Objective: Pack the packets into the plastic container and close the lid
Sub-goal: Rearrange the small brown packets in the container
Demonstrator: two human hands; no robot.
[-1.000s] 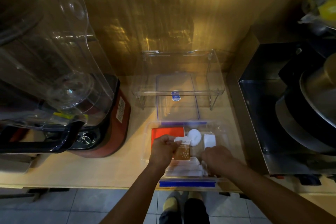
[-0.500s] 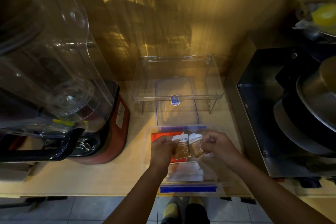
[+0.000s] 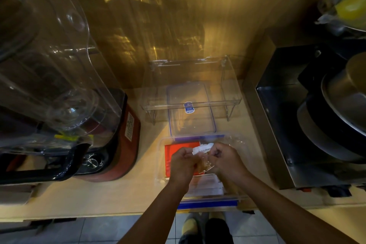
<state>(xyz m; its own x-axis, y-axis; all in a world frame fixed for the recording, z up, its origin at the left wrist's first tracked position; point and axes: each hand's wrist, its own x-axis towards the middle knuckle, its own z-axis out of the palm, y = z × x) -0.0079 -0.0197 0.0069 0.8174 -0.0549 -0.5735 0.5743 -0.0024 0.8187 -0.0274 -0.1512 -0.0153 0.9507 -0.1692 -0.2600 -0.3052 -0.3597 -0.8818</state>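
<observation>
The plastic container (image 3: 161,145) sits on the counter (image 3: 99,194) at its near edge. Inside it a flat pack (image 3: 177,149) lies against the left wall toward the back, and another packet (image 3: 206,185) lies in the near part. Above the container's middle the left hand (image 3: 183,162) and right hand (image 3: 225,159) meet, with the packets (image 3: 204,149) pinched between them. Just behind the container the lid (image 3: 191,123) lies flat beneath a raised rack (image 3: 198,61); a blender (image 3: 116,140) stands to the container's left, a tray (image 3: 277,125) with stacked pans (image 3: 336,115) well to its right, and feet (image 3: 191,226) on the floor before it.
</observation>
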